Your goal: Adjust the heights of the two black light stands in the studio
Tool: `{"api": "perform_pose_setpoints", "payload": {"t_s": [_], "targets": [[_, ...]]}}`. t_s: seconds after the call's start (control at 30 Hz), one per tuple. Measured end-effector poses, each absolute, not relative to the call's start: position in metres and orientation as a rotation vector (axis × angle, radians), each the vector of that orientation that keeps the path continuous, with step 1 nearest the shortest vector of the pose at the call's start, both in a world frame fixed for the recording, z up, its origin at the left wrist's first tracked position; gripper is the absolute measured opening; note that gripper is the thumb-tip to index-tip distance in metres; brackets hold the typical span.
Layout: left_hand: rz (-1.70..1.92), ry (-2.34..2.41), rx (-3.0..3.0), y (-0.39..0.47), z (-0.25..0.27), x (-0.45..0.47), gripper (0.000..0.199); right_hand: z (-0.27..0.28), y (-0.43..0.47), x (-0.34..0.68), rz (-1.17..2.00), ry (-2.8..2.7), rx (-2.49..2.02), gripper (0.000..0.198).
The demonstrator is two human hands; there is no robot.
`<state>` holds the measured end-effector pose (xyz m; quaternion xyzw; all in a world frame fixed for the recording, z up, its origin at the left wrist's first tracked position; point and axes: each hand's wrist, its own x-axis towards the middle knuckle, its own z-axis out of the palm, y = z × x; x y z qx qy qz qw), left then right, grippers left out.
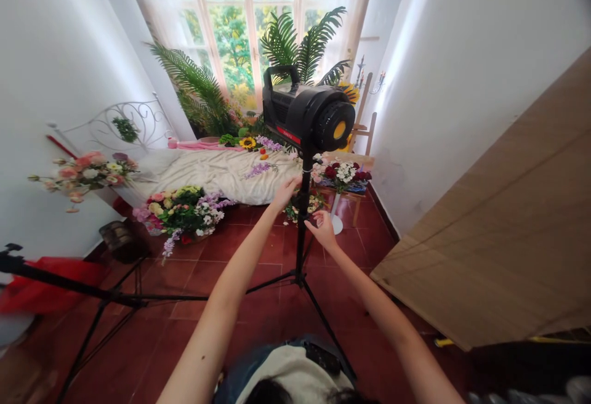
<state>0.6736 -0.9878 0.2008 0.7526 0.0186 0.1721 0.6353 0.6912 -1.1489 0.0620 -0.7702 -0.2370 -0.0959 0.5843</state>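
A black studio light (305,114) with a top handle and a red side strip sits on a black light stand (301,247) in front of me. My left hand (287,193) is at the upper pole below the lamp, its fingers closed around the pole and partly hidden. Lower down, my right hand (323,228) is bent at the stand's collar, thumb and fingers pinching at the locking knob (308,217). The knob is mostly covered by the fingertips. The stand's legs are spread on the red tiled floor (258,256).
Behind the light is a bed (198,173) with cream bedding and scattered flowers. Flower bunches (184,210) stand before it. Another black stand (115,296) reaches in from the left. A large brown board (498,219) leans at right. Palm leaves (295,44) rise near the window.
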Motion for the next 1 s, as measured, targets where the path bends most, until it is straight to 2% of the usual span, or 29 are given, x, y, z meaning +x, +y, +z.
{"api": "perform_pose_setpoints", "payload": {"t_s": [0.1,0.23,0.43,0.57,0.7,0.8,0.9,1.0], "targets": [[0.378,0.107,1.506,-0.976,0.167,0.674,0.035,0.068,-1.132,0.715,-0.234,-0.618,-1.815,0.045],[0.347,0.321,1.284,-0.97,0.116,0.677,0.023,0.072,-1.109,0.735,-0.09,-0.754,-1.826,0.041],[0.334,0.312,1.356,-0.98,0.063,0.68,0.019,0.073,-1.088,0.75,0.089,-0.76,-1.846,0.03],[0.23,0.173,1.418,-0.988,0.054,0.676,0.026,0.082,-1.082,0.756,0.223,-0.766,-1.748,0.033],[0.158,0.11,1.411,-0.993,0.058,0.676,0.044,0.095,-1.077,0.752,0.243,-0.726,-1.684,0.035],[0.192,0.065,1.394,-0.996,0.061,0.684,0.05,0.109,-1.076,0.747,0.234,-0.707,-1.659,0.04],[0.375,0.053,1.449,-1.001,0.062,0.696,0.045,0.13,-1.074,0.746,0.141,-0.635,-1.643,0.041],[0.522,0.08,1.571,-1.009,0.066,0.706,0.029,0.167,-1.07,0.751,0.106,-0.646,-1.563,0.04]]}}
